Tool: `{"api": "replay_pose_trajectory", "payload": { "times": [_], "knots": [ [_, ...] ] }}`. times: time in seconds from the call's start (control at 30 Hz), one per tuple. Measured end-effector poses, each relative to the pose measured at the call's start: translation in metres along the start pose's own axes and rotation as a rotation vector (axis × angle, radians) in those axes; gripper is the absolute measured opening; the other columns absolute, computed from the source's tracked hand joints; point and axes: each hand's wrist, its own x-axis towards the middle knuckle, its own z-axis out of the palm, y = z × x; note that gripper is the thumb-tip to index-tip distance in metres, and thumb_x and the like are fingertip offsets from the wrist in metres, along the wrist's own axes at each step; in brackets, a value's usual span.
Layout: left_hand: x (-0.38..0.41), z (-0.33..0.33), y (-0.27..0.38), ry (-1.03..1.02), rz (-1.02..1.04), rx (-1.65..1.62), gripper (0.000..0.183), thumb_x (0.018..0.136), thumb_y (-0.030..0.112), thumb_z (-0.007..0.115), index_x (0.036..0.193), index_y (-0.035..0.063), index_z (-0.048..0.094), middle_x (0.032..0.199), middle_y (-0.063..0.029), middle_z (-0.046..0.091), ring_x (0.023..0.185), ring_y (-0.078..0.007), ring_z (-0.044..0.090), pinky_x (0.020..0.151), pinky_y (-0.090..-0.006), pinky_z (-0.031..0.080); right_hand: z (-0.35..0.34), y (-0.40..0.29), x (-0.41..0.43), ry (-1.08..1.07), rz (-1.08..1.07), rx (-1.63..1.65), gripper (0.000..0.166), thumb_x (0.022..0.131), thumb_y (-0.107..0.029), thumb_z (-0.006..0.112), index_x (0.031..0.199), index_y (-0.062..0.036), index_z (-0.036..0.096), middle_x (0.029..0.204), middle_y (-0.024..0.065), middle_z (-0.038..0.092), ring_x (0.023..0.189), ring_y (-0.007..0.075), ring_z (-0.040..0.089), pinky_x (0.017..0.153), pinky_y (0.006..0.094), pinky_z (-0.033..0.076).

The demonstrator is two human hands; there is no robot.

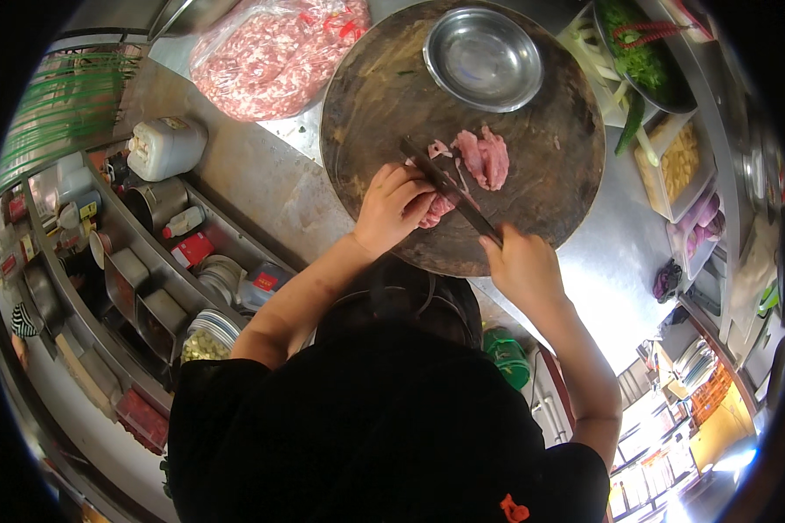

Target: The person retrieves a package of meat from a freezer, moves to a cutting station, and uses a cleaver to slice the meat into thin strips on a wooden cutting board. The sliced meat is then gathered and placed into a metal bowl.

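Note:
My right hand [523, 265] is closed around the handle of a knife [454, 193], whose dark blade lies slantwise over a round wooden chopping block [379, 85]. Under and beside the blade is a piece of raw meat [437, 212]. My left hand [392, 202] presses on this piece with bent fingers, close to the blade. Beyond the knife lie cut slices of raw meat [484, 157] and a small scrap [439, 149]. A shallow metal bowl [484, 59] stands on the far part of the block.
A clear bag of minced meat [268, 65] lies left of the block. At the right are a bowl of chopped greens [647, 62], a green chilli or cucumber [631, 124] and a tub of pale pieces [677, 160]. Shelves hold a white jerrycan [167, 147]. A green bucket [507, 359] stands below.

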Motion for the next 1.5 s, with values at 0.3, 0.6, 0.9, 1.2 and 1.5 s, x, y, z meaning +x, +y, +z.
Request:
{"api": "replay_pose_trajectory", "payload": {
  "times": [0.3, 0.6, 0.9, 1.2, 1.5],
  "knots": [
    [0.001, -0.002, 0.001, -0.009, -0.047, -0.056, 0.019, 0.076, 0.001, 0.073, 0.094, 0.0058, 0.068, 0.095, -0.0087, 0.064, 0.091, -0.0307, 0.061, 0.084, -0.04, 0.048, -0.004, -0.01, 0.009, -0.097, 0.052, 0.012, 0.03, 0.095, -0.029, 0.06, 0.091, 0.0011, 0.061, 0.072, 0.027, 0.065, 0.074, 0.0466, 0.065, 0.069, 0.0537, 0.052],
    [0.004, -0.003, 0.002, -0.031, -0.015, -0.042, 0.021, 0.074, 0.0, 0.073, 0.094, 0.0053, 0.068, 0.097, -0.0092, 0.064, 0.089, -0.0301, 0.06, 0.082, -0.0392, 0.048, 0.03, -0.02, 0.038, 0.061, 0.027, 0.001, 0.032, 0.095, -0.032, 0.058, 0.095, -0.0002, 0.061, 0.076, 0.026, 0.067, 0.074, 0.045, 0.068, 0.069, 0.0526, 0.054],
    [0.002, 0.002, -0.005, 0.005, 0.032, -0.001, 0.02, 0.076, 0.001, 0.073, 0.094, 0.0066, 0.068, 0.097, -0.0078, 0.064, 0.088, -0.0286, 0.058, 0.081, -0.0383, 0.045, 0.009, 0.013, 0.021, 0.043, 0.168, 0.234, 0.036, 0.093, -0.036, 0.063, 0.094, 0.0, 0.066, 0.08, 0.0292, 0.066, 0.084, 0.0478, 0.065, 0.074, 0.0549, 0.052],
    [-0.008, -0.003, 0.014, 0.076, 0.034, 0.087, 0.024, 0.076, 0.003, 0.074, 0.098, 0.0101, 0.07, 0.107, -0.0046, 0.064, 0.097, -0.0275, 0.057, 0.088, -0.0404, 0.044, -0.002, -0.005, 0.0, 0.186, -0.014, 0.058, 0.03, 0.093, -0.031, 0.064, 0.084, -0.0025, 0.06, 0.066, 0.0233, 0.064, 0.066, 0.0449, 0.064, 0.061, 0.0525, 0.051],
    [-0.01, 0.004, 0.008, 0.038, 0.013, 0.081, 0.024, 0.074, 0.004, 0.073, 0.097, 0.0101, 0.069, 0.106, -0.0043, 0.064, 0.1, -0.0291, 0.057, 0.089, -0.0412, 0.046, 0.008, -0.008, 0.005, 0.061, -0.034, -0.024, 0.029, 0.095, -0.029, 0.061, 0.085, -0.0015, 0.058, 0.065, 0.0228, 0.064, 0.066, 0.0436, 0.066, 0.061, 0.0521, 0.052]
  ]
}}
